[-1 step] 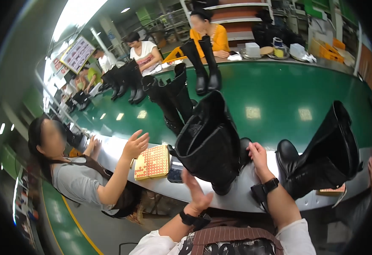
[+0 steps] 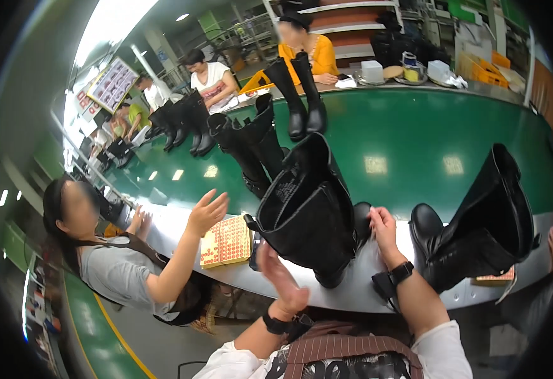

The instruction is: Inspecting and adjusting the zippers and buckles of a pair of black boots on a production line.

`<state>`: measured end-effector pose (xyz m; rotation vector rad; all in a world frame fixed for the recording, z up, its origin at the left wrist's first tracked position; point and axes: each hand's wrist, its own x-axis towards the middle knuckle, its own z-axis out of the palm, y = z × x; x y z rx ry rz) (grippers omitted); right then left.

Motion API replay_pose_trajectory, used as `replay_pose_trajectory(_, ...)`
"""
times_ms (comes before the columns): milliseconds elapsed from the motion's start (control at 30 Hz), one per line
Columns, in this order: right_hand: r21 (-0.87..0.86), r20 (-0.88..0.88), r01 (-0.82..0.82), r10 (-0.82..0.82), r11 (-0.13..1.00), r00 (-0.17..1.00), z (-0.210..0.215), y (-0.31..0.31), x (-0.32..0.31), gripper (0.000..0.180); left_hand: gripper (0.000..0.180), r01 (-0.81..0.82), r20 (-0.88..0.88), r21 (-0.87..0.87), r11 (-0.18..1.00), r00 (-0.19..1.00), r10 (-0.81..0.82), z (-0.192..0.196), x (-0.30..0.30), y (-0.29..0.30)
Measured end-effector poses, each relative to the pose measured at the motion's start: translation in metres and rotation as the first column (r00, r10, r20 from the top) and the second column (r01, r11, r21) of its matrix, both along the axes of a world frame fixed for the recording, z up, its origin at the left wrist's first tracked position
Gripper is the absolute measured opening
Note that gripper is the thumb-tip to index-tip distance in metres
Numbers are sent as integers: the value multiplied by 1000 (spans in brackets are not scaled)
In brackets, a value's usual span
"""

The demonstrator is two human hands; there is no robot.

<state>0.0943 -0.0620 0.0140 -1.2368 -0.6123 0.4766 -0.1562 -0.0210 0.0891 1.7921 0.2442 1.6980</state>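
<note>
A tall black boot (image 2: 314,237) stands upright in front of me, its wide shaft opening toward me and its toe pointing right. On the shaft's near left side my left hand (image 2: 283,281) is open, thumb apart, its fingers smeared by motion; I cannot tell whether it touches the leather. At the toe (image 2: 362,221), my right hand (image 2: 385,234) is closed, fingertips pressed together against it. Whatever lies in those fingers, if anything, is hidden. Another black boot (image 2: 479,224) stands to the right, its toe toward the first one.
Left of the boot lies a yellow sheet pad with red round stickers (image 2: 227,242). A co-worker in grey (image 2: 121,271) reaches in from the left. More black boots (image 2: 307,95) stand on the green belt (image 2: 409,139). Other people sit along its far side.
My left hand has shifted slightly left and up beside the boot. The co-worker's raised hand has moved a little right and up. The right hand stays at the toe.
</note>
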Motion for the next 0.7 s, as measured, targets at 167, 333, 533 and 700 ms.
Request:
replay_pose_trajectory(167,279,355,-48,-57,959,933,75,-35,-33,52,79,-275,-88,475,836,930,356,160,-8,-28)
replay_pose_trajectory(333,185,542,-21,-84,983,836,122,-36,-71,39,50,-221,-541,582,783,614,575,205,15,-58)
replay_pose_trajectory(533,70,55,-124,120,990,991,103,-28,-40,25,31,285,-791,502,816,534,300,208,-38,-82)
replay_pose_trajectory(700,300,-238,-305,381,904,893,114,-25,-39,37,41,307,-770,503,808,584,257,203,-77,-72)
